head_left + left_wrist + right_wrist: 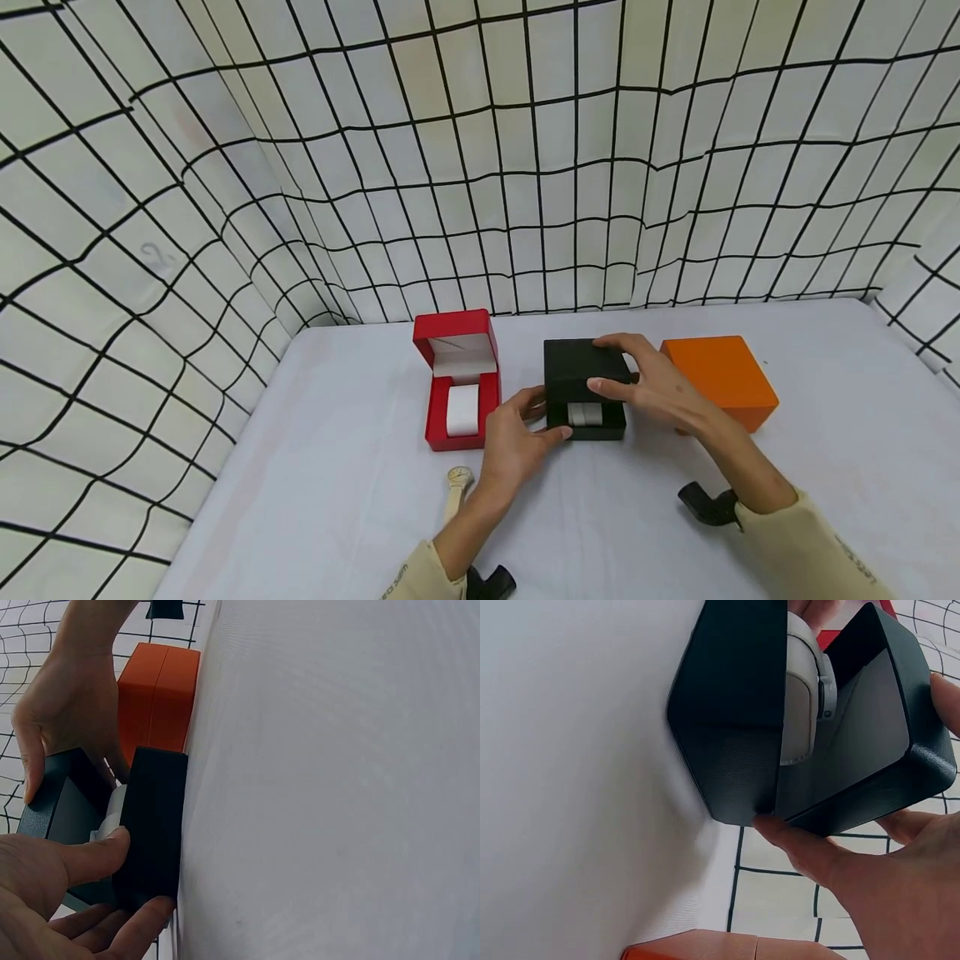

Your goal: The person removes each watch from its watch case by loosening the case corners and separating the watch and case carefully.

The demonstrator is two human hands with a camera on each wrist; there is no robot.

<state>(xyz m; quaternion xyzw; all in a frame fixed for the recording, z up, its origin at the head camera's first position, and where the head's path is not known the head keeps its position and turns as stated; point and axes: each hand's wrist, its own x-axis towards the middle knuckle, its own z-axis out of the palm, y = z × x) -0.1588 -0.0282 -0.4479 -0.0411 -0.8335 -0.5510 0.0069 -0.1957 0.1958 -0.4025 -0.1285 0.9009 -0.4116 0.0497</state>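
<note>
A black hinged watch box [585, 362] stands on the white table with its lid partly raised. Inside, a pale cushion [801, 690] bears what looks like a watch with a grey metal band [827, 694]; its dial is hidden. My left hand [516, 442] holds the box's base at the left front corner, the thumb on the front rim and fingers at the side. With thumb and fingers, my right hand [660, 387] grips the lid from the right side. Beside my left forearm lies a wristwatch [459, 477] with a light dial and cream strap.
An open red watch box [491, 408] with a white cushion [462, 411] stands left of the black box. To the right is a closed orange box [720, 371], close behind my right wrist. Behind the white table [337, 417] hangs a black-lined white cloth [555, 167].
</note>
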